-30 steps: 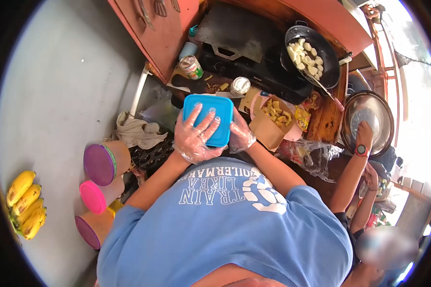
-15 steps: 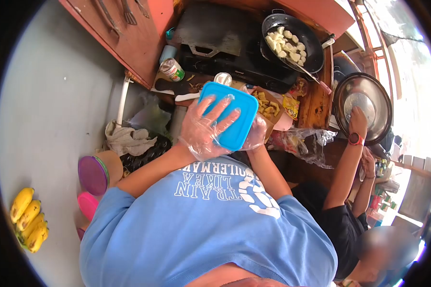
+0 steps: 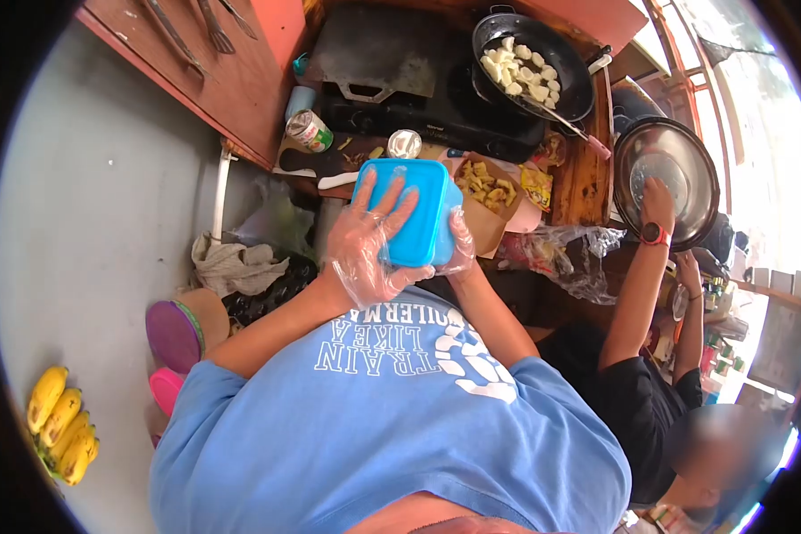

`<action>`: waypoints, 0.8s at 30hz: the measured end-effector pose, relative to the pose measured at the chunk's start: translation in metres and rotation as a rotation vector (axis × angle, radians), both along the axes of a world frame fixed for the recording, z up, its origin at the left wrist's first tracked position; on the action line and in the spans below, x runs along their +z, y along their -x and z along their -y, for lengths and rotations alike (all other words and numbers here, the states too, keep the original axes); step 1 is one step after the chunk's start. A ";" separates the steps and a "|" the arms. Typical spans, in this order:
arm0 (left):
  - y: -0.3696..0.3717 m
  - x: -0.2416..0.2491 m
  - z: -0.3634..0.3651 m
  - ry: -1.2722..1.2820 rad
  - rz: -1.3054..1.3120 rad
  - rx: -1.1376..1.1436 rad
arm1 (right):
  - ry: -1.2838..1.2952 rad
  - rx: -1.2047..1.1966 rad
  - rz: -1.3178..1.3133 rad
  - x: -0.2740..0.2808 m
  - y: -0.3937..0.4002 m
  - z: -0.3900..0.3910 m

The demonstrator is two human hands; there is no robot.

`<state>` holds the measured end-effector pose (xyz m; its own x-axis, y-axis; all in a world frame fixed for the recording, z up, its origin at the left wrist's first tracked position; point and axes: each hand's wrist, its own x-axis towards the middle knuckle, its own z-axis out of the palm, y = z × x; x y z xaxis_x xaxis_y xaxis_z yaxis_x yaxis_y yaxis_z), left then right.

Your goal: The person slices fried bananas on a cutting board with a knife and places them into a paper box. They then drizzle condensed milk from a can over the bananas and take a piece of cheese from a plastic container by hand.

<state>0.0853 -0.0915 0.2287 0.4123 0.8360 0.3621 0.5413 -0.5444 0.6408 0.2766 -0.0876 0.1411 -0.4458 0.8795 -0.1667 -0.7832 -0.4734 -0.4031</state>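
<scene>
In front of my chest I hold a plastic food container (image 3: 416, 205) with a bright blue lid, tilted so its lid faces up and its side shows on the right. My left hand (image 3: 358, 245), in a clear plastic glove, lies across the lid, fingers over the top and thumb along the lower edge. My right hand (image 3: 462, 242), gloved too, grips the container's right side; some of its fingers are hidden behind it. Just beyond are a silver-topped can (image 3: 404, 144) and a brown box (image 3: 484, 224) of yellow fried pieces.
A black wok (image 3: 571, 73) with pale pieces sits on the stove (image 3: 454, 133). A knife with a white handle (image 3: 338, 180) lies by a labelled can (image 3: 309, 131). At right, a co-worker's hand (image 3: 657, 203) reaches into a metal bowl (image 3: 627, 169). Bananas (image 3: 62, 423) are at lower left.
The container has shifted slightly left and tipped, so more of its right side shows. My right hand's fingers now show along that side. The co-worker's hand stays at the metal bowl.
</scene>
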 end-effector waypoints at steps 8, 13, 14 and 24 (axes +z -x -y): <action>0.009 -0.013 -0.005 0.056 0.241 0.080 | 0.041 -0.067 -0.005 -0.029 0.005 -0.002; 0.024 -0.055 -0.010 0.573 0.680 0.788 | 0.056 -0.055 -0.118 -0.039 0.003 -0.011; 0.026 -0.068 -0.020 0.568 0.881 0.945 | 0.072 -0.041 -0.155 -0.041 0.002 -0.012; 0.068 -0.175 -0.019 1.235 1.201 0.548 | 0.184 0.052 -0.195 -0.067 0.000 -0.038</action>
